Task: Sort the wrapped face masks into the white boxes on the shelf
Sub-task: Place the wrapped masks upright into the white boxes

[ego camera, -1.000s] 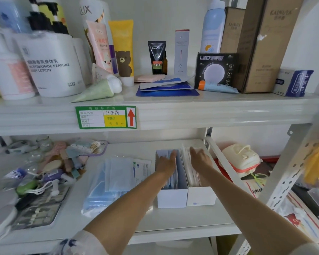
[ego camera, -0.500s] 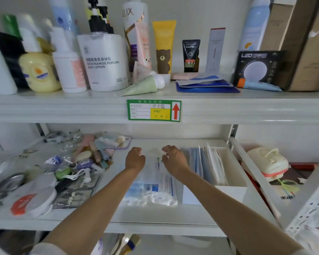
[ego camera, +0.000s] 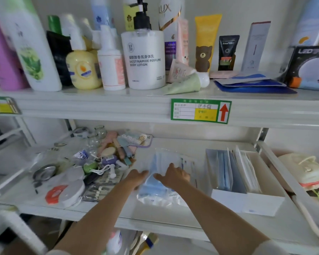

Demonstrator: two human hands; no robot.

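A loose pile of wrapped blue face masks (ego camera: 159,188) lies on the lower shelf (ego camera: 164,218), left of two white boxes. The left white box (ego camera: 226,198) holds blue masks standing on edge; the right white box (ego camera: 265,199) holds white ones. My left hand (ego camera: 136,178) rests at the pile's left edge, fingers on the top wrapper. My right hand (ego camera: 173,174) lies on top of the pile with thumb and fingers closing on the same blue wrapper. The grip is blurred.
Left of the pile sits a clutter of small toiletries (ego camera: 107,155), a metal tin (ego camera: 44,172) and a grey pouch (ego camera: 64,192). The upper shelf carries lotion bottles (ego camera: 144,57) and tubes. A green label (ego camera: 201,111) marks the shelf edge. A cream case (ego camera: 306,170) lies right of the frame.
Both hands left the white boxes and moved left onto the pile of masks. They now press down on the top blue wrapper, and my view has shifted left.
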